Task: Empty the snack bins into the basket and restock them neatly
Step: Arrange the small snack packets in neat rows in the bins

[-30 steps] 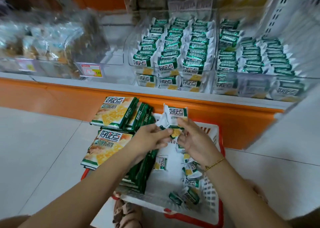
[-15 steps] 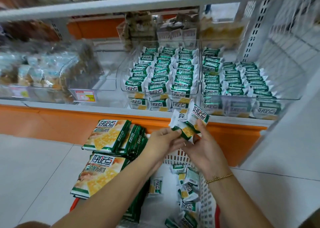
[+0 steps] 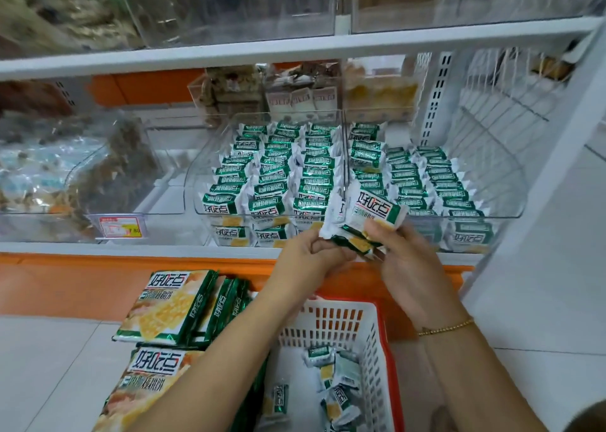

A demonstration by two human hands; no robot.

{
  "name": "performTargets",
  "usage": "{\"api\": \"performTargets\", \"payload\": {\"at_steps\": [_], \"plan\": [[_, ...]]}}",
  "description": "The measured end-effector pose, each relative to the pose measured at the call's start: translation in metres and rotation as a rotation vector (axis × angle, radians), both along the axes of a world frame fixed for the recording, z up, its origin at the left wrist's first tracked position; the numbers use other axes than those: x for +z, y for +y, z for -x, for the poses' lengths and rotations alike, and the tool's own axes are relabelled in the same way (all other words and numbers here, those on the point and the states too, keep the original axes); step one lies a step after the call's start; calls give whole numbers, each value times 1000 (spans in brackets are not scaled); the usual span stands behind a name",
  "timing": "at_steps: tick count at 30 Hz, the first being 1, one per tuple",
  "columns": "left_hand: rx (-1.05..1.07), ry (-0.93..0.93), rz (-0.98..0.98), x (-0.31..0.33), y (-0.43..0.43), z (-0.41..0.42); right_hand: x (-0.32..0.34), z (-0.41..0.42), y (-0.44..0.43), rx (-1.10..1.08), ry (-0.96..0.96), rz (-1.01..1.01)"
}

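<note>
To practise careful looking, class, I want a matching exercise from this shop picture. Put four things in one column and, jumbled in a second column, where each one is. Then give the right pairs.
Things
1. gold bracelet
2. price tag
3. small packets
4. large biscuit packs

Places
A. left of the white basket
B. held between the left hand and the right hand
C. on the right wrist
D. on the front of a clear bin

Pairs: 1-C, 2-D, 3-B, 4-A
</note>
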State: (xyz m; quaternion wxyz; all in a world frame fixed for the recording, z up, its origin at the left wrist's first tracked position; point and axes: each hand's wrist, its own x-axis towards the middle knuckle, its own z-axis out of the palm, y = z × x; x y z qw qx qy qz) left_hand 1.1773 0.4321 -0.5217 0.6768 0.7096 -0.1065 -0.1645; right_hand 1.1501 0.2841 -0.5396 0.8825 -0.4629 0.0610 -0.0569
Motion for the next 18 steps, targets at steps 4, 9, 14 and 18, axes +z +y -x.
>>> {"api": "performTargets", "payload": {"at_steps": [4, 9, 14, 18], "plan": [[6, -137, -47, 20, -9, -16, 25, -15, -29, 151, 44, 92], [53, -348, -258, 23, -19, -33, 50, -39, -57, 133, 102, 155], [120, -774, -811, 12, -17, -42, 60, -96, -83, -25, 284, 604], [101, -797, -855, 9, -16, -45, 52, -124, -86, 31, 376, 897]]}}
